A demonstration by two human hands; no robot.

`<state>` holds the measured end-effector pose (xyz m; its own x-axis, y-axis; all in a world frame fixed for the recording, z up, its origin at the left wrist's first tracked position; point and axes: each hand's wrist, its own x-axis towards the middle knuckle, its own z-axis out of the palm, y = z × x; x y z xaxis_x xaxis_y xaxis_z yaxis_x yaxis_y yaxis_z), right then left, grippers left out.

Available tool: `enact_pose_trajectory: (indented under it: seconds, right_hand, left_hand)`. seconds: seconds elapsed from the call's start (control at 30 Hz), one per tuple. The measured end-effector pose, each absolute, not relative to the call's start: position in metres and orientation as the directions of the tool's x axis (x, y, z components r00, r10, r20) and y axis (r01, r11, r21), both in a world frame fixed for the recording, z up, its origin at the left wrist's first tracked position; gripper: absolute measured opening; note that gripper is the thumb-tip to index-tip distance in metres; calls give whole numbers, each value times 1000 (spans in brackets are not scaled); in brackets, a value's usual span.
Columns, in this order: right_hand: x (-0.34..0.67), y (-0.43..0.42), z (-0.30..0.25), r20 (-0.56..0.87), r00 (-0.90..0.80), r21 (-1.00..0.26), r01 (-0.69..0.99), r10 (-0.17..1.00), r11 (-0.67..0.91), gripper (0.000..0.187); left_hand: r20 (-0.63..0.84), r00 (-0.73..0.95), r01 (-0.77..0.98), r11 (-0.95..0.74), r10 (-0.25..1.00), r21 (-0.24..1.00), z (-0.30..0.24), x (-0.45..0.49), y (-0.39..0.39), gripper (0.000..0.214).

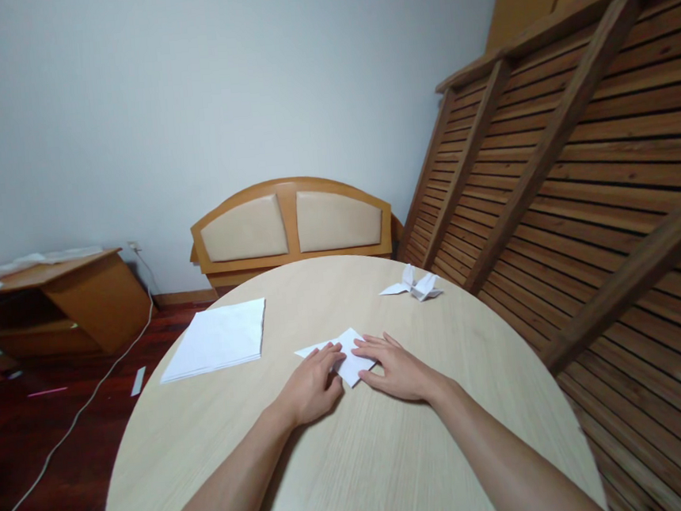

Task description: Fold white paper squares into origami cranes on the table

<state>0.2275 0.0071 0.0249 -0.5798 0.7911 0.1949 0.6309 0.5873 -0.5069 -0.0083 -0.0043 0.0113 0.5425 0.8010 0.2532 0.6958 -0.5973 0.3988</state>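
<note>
Left hand (315,386) fingers loosely bent, right hand (399,368) fingers slightly spread, both laid on folded paper (350,359) on the surface (365,468), no grip. Paper stack (216,338) left, paper crane (419,287) beyond.

Straight beyond the fingers (373,342), past the far edge of the round table (364,464), we see a wooden headboard (289,220) with two cream padded panels (243,229), before a pale wall (242,81). Right of the fingers, we have a large slatted wooden frame (545,158) standing at a slant. Far to their left, we find a low wooden cabinet (103,300) topped with white sheeting (48,258), plus a white cord (83,408), a pink stick (47,391) and a pale strip (138,381) on the dark red floor (118,442).
</note>
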Motion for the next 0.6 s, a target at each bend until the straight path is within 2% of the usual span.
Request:
enact_pose_trajectory:
  seconds: [0.13, 0.27, 0.4, 0.6]
  right_hand:
    - [229, 7, 27, 188, -600, -496, 625, 778, 603, 53]
    - [229, 8, 27, 191, -604, -491, 624, 774, 608, 40]
    - [226, 9, 25, 257, -574, -507, 605, 777, 614, 25]
    - [224, 13, 20, 348, -521, -506, 595, 779, 624, 21]
  left_hand:
    - [259, 538, 683, -595, 802, 424, 13, -7, -5, 40]
    - [261, 547, 684, -604, 795, 408, 12, -7, -5, 39]
    - [287, 531, 673, -603, 797, 428, 12, -6, -5, 40]
    - [293, 435, 699, -524, 851, 487, 14, -5, -2, 33]
